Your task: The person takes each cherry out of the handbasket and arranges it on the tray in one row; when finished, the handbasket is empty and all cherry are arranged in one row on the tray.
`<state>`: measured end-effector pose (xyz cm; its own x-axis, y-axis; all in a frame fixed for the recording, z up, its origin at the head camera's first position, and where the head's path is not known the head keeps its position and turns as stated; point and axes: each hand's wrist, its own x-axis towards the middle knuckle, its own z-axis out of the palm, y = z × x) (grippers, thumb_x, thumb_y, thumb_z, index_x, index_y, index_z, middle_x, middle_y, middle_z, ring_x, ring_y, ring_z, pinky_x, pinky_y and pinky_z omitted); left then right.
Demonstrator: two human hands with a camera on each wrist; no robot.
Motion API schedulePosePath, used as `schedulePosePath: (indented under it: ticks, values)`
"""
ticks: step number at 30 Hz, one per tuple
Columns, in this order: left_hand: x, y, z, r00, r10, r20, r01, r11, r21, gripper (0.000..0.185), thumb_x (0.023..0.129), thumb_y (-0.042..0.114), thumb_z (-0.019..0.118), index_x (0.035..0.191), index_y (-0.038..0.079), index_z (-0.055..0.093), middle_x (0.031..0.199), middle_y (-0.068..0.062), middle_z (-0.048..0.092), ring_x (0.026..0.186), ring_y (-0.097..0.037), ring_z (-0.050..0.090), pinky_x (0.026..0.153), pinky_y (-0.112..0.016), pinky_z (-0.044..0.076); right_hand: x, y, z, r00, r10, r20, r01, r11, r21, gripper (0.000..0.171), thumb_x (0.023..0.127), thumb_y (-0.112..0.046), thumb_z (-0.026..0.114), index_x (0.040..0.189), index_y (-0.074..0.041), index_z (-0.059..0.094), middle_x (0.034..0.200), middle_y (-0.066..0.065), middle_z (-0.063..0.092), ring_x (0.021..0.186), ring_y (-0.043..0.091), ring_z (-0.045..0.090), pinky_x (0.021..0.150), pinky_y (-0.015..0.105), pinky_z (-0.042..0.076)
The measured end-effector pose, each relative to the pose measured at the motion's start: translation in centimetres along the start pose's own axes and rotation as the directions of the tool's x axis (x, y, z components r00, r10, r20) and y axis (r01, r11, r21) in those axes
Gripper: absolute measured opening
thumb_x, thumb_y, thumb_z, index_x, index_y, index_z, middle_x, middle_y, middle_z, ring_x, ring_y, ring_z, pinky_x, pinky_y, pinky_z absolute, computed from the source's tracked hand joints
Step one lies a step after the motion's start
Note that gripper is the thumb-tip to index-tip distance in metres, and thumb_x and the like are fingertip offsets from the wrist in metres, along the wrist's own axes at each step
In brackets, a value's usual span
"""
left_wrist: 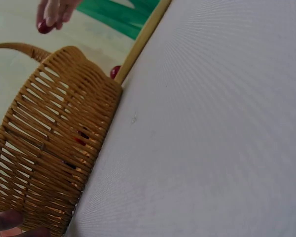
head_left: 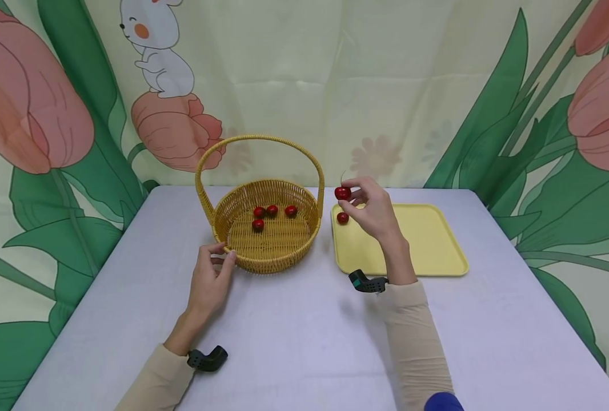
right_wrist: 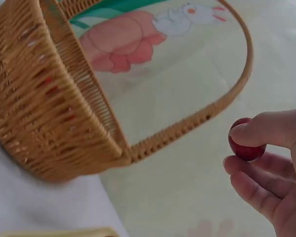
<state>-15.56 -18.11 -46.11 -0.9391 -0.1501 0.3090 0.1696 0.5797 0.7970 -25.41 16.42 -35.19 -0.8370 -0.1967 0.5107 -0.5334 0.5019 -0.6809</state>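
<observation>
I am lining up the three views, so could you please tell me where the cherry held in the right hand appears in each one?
Head: the cherry is right of centre, pinched by the right hand above the yellow tray's left edge.
Left wrist: top left corner, cherry under the fingertips.
Right wrist: at the right, cherry between thumb and fingers.
Shared landmark: the wicker basket.

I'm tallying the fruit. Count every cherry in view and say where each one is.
6. Four lie in the basket. One lies on the yellow tray at. The right hand pinches one. None seem hidden.
</observation>
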Motion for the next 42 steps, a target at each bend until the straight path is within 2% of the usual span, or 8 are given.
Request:
schedulePosePath:
  ticks: [7,9,14,19,21,29,38,42]
  values:
    - [0.0,0.2,-0.1,1.0,0.004,0.0,-0.004,1.0,0.009,0.046,0.104,0.037,0.052,0.136,0.005,0.044,0.126,-0.012,0.054,0.105,-0.023,0.061,0.079,-0.028,0.05,0.1,2.7,-0.1,0.991,0.132,0.001,-0.132,0.991,0.007,0.038,0.087,-0.008,0.075,0.122,-0.002,0.063,0.12,0.015,0.061,0.094,0.029,0.069,0.076,0.014,0.052]
    - [0.0,0.2,-0.1,1.0,0.002,0.001,-0.002,1.0,0.01,0.046,0.104,0.038,0.052,0.136,0.005,0.044,0.126,-0.012,0.054,0.105,-0.024,0.061,0.079,-0.028,0.05,0.1,3.4,0.0,0.987,0.16,0.002,-0.16,0.987,0.002,0.037,0.087,-0.008,0.075,0.122,-0.001,0.063,0.121,0.015,0.06,0.095,0.03,0.069,0.077,0.018,0.054]
    - [0.0,0.1,-0.1,1.0,0.0,0.002,0.0,1.0,0.012,0.046,0.104,0.037,0.052,0.135,0.005,0.044,0.126,-0.012,0.054,0.105,-0.024,0.061,0.079,-0.028,0.05,-0.2,5.0,0.3,0.969,0.249,0.014,-0.248,0.968,-0.031,0.038,0.088,-0.01,0.074,0.124,-0.002,0.063,0.123,0.016,0.059,0.099,0.032,0.068,0.082,0.036,0.057]
    - [0.0,0.1,-0.1,1.0,0.002,0.002,-0.002,1.0,0.012,0.046,0.104,0.037,0.052,0.136,0.005,0.044,0.126,-0.013,0.054,0.105,-0.024,0.061,0.08,-0.03,0.05,-0.5,6.9,0.8,0.941,0.335,0.034,-0.333,0.941,-0.066,0.04,0.089,-0.013,0.073,0.126,-0.003,0.061,0.126,0.015,0.061,0.102,0.032,0.067,0.078,0.033,0.054]
    - [0.0,0.1,0.0,1.0,0.004,0.0,-0.004,1.0,0.013,0.046,0.104,0.037,0.052,0.136,0.004,0.044,0.125,-0.013,0.054,0.105,-0.024,0.062,0.08,-0.03,0.051,-0.6,7.4,0.9,0.933,0.358,0.041,-0.354,0.932,-0.079,0.041,0.09,-0.014,0.073,0.127,-0.002,0.061,0.127,0.015,0.061,0.103,0.032,0.066,0.078,0.031,0.052]
    - [0.0,0.1,-0.1,1.0,0.014,-0.006,-0.014,1.0,0.015,0.046,0.104,0.037,0.052,0.136,0.005,0.044,0.125,-0.012,0.054,0.104,-0.024,0.061,0.079,-0.028,0.05,-1.1,9.2,1.5,0.912,0.407,0.06,-0.4,0.911,-0.103,0.042,0.092,-0.011,0.07,0.13,0.002,0.058,0.129,0.02,0.06,0.108,0.035,0.063,0.087,0.039,0.051]
    - [0.1,0.0,-0.1,1.0,0.006,-0.003,-0.006,1.0,0.013,0.047,0.104,0.036,0.052,0.136,0.003,0.044,0.125,-0.013,0.054,0.105,-0.025,0.062,0.079,-0.027,0.05,-1.5,10.3,2.2,0.88,0.47,0.064,-0.459,0.879,-0.131,0.044,0.094,-0.013,0.069,0.134,0.0,0.056,0.13,0.018,0.062,0.107,0.032,0.063,0.084,0.036,0.05]
    - [0.1,0.0,0.0,1.0,0.005,-0.004,-0.005,1.0,0.011,0.046,0.104,0.036,0.052,0.135,0.002,0.044,0.125,-0.014,0.054,0.105,-0.026,0.062,0.079,-0.028,0.05,-1.6,10.5,2.4,0.879,0.473,0.069,-0.46,0.876,-0.146,0.042,0.095,-0.014,0.068,0.132,0.001,0.056,0.129,0.02,0.063,0.107,0.032,0.064,0.083,0.034,0.051]
